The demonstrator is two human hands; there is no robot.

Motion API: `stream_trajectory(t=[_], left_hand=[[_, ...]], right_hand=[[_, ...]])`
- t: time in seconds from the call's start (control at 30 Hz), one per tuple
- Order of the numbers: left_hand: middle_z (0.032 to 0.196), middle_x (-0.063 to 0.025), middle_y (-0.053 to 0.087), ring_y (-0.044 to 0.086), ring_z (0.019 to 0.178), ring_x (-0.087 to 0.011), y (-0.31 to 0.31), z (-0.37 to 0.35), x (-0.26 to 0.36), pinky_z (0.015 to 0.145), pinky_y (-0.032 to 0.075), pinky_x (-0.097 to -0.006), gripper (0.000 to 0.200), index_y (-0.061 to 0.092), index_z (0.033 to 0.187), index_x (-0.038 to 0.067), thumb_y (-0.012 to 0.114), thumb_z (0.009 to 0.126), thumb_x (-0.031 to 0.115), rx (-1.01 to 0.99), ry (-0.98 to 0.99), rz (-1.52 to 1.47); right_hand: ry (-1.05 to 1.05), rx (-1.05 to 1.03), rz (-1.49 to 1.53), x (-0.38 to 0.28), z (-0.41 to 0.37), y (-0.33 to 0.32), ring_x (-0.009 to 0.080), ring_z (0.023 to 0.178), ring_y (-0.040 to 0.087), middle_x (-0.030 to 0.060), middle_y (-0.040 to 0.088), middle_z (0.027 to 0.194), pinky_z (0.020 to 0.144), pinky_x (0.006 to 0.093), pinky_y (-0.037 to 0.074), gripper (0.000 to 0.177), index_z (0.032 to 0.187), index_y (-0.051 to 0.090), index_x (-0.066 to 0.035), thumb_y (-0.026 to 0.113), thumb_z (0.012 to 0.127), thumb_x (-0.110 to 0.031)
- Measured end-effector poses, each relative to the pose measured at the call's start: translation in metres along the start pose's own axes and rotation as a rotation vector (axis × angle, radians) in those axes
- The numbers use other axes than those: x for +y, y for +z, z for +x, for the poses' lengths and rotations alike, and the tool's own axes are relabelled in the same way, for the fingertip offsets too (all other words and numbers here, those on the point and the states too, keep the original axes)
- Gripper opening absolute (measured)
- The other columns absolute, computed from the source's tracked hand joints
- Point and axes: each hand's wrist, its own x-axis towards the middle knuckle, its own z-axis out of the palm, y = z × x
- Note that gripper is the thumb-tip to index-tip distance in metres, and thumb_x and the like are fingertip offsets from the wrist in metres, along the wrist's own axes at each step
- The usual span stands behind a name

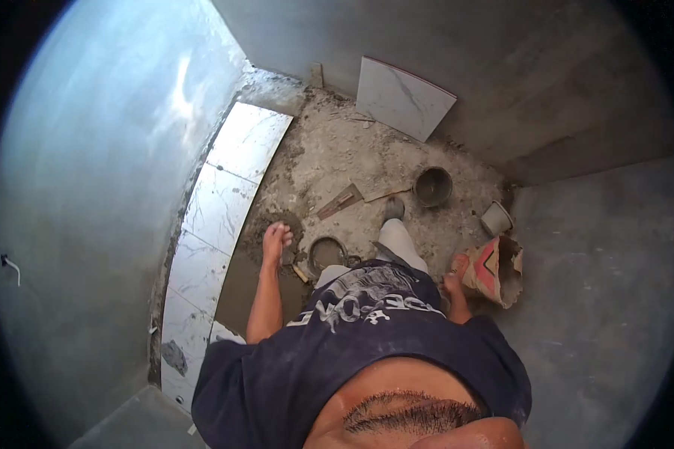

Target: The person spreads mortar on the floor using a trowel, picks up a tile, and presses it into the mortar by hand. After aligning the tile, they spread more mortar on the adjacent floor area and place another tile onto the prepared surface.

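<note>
My left hand [277, 238] is over the wet grey mortar [243, 292] beside the row of tiles, its fingers curled in. Whether anything is inside them is hidden. My right hand [457, 271] is closed at the near edge of an open paper sack [487, 269] with a red mark, which leans over on the floor. Below my left hand, a trowel's wooden handle [300, 274] shows by the mortar. A round black bucket [328, 253] stands close to my knee. White marbled tiles [217, 198] lie in a strip along the left wall.
A loose marbled tile [404, 97] leans by the back wall. A dark bucket [433, 187] and a small grey pail [496, 218] stand to the right. A flat wood-toned float [340, 201] lies on the rough floor. A pipe [11, 268] sticks out of the left wall.
</note>
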Motion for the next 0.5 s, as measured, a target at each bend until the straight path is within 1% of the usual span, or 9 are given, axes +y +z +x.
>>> stream_trajectory(t=[0.03,0.1,0.17,0.23,0.3,0.37,0.4,0.43,0.5], left_hand=[[0.079,-0.0039,0.057,0.055,0.066,-0.0113,0.002,0.000,-0.003,0.055,0.046,-0.0250,0.022,0.052,0.098,0.004,0.050,0.085,0.023,0.040,-0.018,-0.032],[0.080,-0.0039,0.057,0.054,0.063,-0.0114,-0.008,0.008,-0.044,0.052,0.044,-0.0241,0.020,0.052,0.093,0.005,0.050,0.086,0.023,-0.022,-0.109,0.066],[0.074,-0.0041,0.057,0.054,0.061,-0.0118,-0.004,0.000,-0.080,0.051,0.044,-0.0245,0.017,0.053,0.087,0.005,0.051,0.084,0.022,-0.002,-0.209,0.109],[0.066,-0.0043,0.056,0.054,0.060,-0.0133,0.014,-0.020,-0.092,0.051,0.044,-0.0273,0.018,0.055,0.078,0.004,0.053,0.081,0.022,0.000,-0.161,0.270],[0.062,-0.0053,0.056,0.052,0.057,-0.0147,0.031,-0.031,-0.116,0.050,0.042,-0.0305,0.020,0.055,0.070,0.003,0.054,0.079,0.022,0.049,-0.084,0.474],[0.060,-0.0032,0.051,0.048,0.055,-0.0134,-0.003,-0.016,-0.221,0.050,0.039,-0.0295,0.020,0.057,0.075,0.003,0.055,0.079,0.023,-0.227,0.251,1.104],[0.059,-0.0022,0.048,0.045,0.054,-0.0128,-0.009,-0.009,-0.254,0.049,0.037,-0.0290,0.021,0.058,0.078,0.003,0.055,0.080,0.024,-0.293,0.481,1.360],[0.060,-0.0012,0.047,0.045,0.055,-0.0120,0.022,-0.006,-0.214,0.050,0.038,-0.0279,0.021,0.057,0.084,0.003,0.055,0.080,0.024,-0.292,0.096,1.063],[0.063,0.0007,0.046,0.045,0.058,-0.0104,0.118,-0.010,-0.074,0.052,0.038,-0.0258,0.025,0.057,0.095,0.003,0.056,0.081,0.025,0.108,-0.538,0.296]], right_hand=[[-0.067,-0.058,-0.258,-0.022,0.020,-0.004,0.0319,0.080,0.060,0.0186,0.062,0.090,0.071,0.0403,0.044,0.033,0.089,0.060,0.001,0.050,0.074,-0.027],[0.013,0.031,0.054,-0.069,0.050,-0.014,0.0316,0.079,0.059,0.0173,0.062,0.082,0.071,0.0400,0.043,0.034,0.089,0.060,0.000,0.052,0.073,-0.028],[-0.077,-0.018,0.082,-0.149,0.053,-0.064,0.0298,0.075,0.058,0.0159,0.060,0.076,0.068,0.0388,0.042,0.032,0.085,0.060,0.001,0.051,0.076,-0.028],[-0.095,-0.013,0.192,-0.230,0.068,-0.117,0.0252,0.072,0.056,0.0133,0.058,0.073,0.067,0.0362,0.041,0.031,0.083,0.059,0.000,0.049,0.080,-0.029],[-0.175,0.014,0.452,-0.260,0.150,-0.132,0.0219,0.073,0.055,0.0126,0.057,0.072,0.068,0.0333,0.040,0.031,0.084,0.059,0.000,0.047,0.084,-0.029],[-0.144,0.024,0.334,-0.294,0.246,-0.152,0.0157,0.068,0.056,0.0046,0.060,0.080,0.059,0.0301,0.043,0.028,0.090,0.058,-0.004,0.052,0.081,-0.029],[-0.120,0.016,0.481,-0.315,0.266,-0.167,0.0156,0.067,0.055,0.0048,0.059,0.079,0.058,0.0304,0.043,0.028,0.091,0.058,-0.004,0.052,0.081,-0.029],[-0.110,0.015,0.633,-0.350,0.292,-0.182,0.0155,0.067,0.055,0.0049,0.058,0.079,0.057,0.0307,0.043,0.028,0.091,0.058,-0.003,0.052,0.081,-0.029],[0.014,0.017,0.484,-0.383,0.377,-0.197,0.0164,0.066,0.055,0.0052,0.058,0.077,0.056,0.0314,0.043,0.027,0.094,0.057,-0.004,0.051,0.081,-0.027]])
